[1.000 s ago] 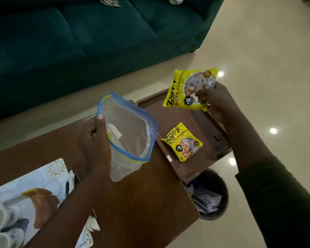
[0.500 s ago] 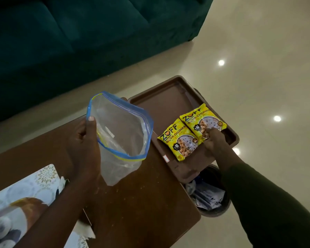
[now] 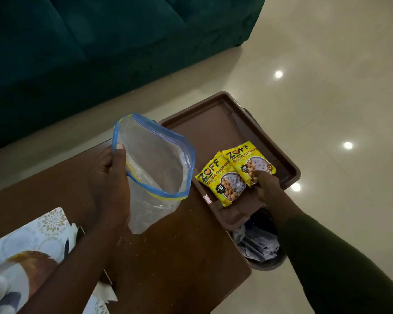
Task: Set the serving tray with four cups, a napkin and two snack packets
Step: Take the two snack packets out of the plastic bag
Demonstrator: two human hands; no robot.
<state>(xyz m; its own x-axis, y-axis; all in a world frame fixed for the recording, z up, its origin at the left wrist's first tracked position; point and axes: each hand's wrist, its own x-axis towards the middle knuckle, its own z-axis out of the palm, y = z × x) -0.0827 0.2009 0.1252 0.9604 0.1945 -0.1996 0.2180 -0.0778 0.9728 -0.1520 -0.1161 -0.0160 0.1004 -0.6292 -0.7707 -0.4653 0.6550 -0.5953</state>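
Note:
The brown serving tray (image 3: 213, 132) overhangs the far right end of the wooden table (image 3: 168, 257). Two yellow snack packets lie in its near half: the first packet (image 3: 220, 180) on the left, and the second packet (image 3: 247, 159) slightly overlapping it on the right. My right hand (image 3: 267, 186) has its fingertips on the near edge of the second packet. My left hand (image 3: 110, 177) holds a clear zip bag (image 3: 154, 159) with a blue seal, mouth gaping, above the table beside the tray. I see no cups or napkin on the tray.
A dark bin (image 3: 259, 245) with crumpled wrappers stands on the floor below the tray's near corner. A printed mat (image 3: 32, 241) lies at the table's lower left. A dark green sofa (image 3: 100, 41) fills the far side, with glossy tiled floor on the right.
My right hand lowered the second packet from above the tray onto it, then slid it left against the first. My left hand has kept the zip bag in place.

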